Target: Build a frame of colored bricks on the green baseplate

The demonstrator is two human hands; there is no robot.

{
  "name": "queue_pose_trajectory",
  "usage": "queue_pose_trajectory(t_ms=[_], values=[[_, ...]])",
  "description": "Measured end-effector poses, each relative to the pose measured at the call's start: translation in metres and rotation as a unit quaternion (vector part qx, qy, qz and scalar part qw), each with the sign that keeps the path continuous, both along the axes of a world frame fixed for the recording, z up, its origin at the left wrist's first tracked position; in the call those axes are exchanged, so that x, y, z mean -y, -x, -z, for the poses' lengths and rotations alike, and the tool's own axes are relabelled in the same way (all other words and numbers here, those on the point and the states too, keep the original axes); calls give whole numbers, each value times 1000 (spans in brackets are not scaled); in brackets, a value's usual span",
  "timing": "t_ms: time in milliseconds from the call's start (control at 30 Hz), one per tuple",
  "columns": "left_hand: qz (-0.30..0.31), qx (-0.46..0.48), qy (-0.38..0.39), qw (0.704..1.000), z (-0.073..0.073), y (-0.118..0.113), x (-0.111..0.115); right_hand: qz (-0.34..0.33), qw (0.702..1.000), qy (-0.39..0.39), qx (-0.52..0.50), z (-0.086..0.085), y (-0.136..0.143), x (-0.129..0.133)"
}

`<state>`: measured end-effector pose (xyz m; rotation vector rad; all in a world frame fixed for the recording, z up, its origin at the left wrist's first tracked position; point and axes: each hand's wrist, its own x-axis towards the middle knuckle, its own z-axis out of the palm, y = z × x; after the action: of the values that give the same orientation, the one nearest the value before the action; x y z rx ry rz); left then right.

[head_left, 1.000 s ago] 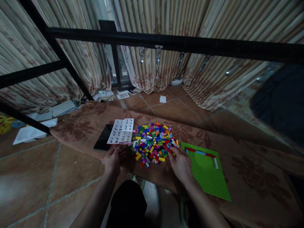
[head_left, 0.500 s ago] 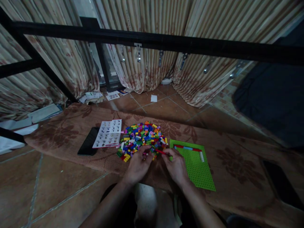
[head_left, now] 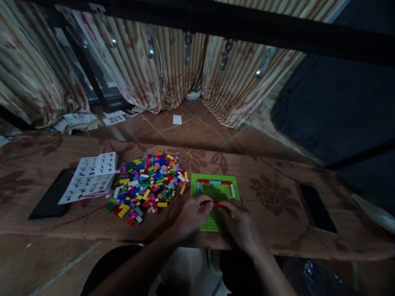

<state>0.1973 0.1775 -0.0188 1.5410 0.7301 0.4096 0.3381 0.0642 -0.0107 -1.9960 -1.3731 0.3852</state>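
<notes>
A long, thin red toy brick (head_left: 217, 204) is held level between my two hands, over the front part of the green baseplate (head_left: 212, 226). My right hand (head_left: 242, 224) pinches its right end. The fingers of my left hand (head_left: 191, 214) close at its left end and partly hide it. Along the plate's back edge runs a row of red and light blue bricks (head_left: 215, 182). A white brick (head_left: 232, 190) continues it down the right side, and a blue brick (head_left: 198, 188) stands at the left. My hands cover part of the plate's front.
A heap of mixed toy bricks (head_left: 151, 183) lies left of the plate. Farther left, an open picture leaflet (head_left: 89, 176) overlaps a dark flat case (head_left: 51, 201). A phone (head_left: 317, 207) rests at the right on the brown patterned cloth (head_left: 271, 230). Curtains (head_left: 173, 74) hang behind.
Both hands have moved from the heap's edge to over the baseplate, bringing the red brick along. My left hand has closed at the brick. The view has turned right; a blue brick now shows on the plate.
</notes>
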Motion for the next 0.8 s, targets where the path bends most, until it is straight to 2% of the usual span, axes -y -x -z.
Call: queue_pose_trajectory(t_ms=[67, 167, 267, 400, 533, 800], values=[[-11, -24, -26, 999, -1, -1, -4, 55, 998, 6, 1, 2, -19, 14], [-63, -26, -37, 997, -2, -2, -19, 150, 989, 11, -2, 3, -44, 31], [-109, 0, -33, 994, 1, -5, -33, 201, 979, 22, 0, 2, -58, 38], [-131, 6, -51, 990, 3, -7, -39, 194, 978, 77, 18, 0, -61, 37], [-125, -1, -54, 991, 4, -8, -37, 204, 968, 141, 37, 0, -59, 36], [-119, 9, -49, 992, 5, -13, -35, 187, 959, 178, 113, 9, -39, 19]])
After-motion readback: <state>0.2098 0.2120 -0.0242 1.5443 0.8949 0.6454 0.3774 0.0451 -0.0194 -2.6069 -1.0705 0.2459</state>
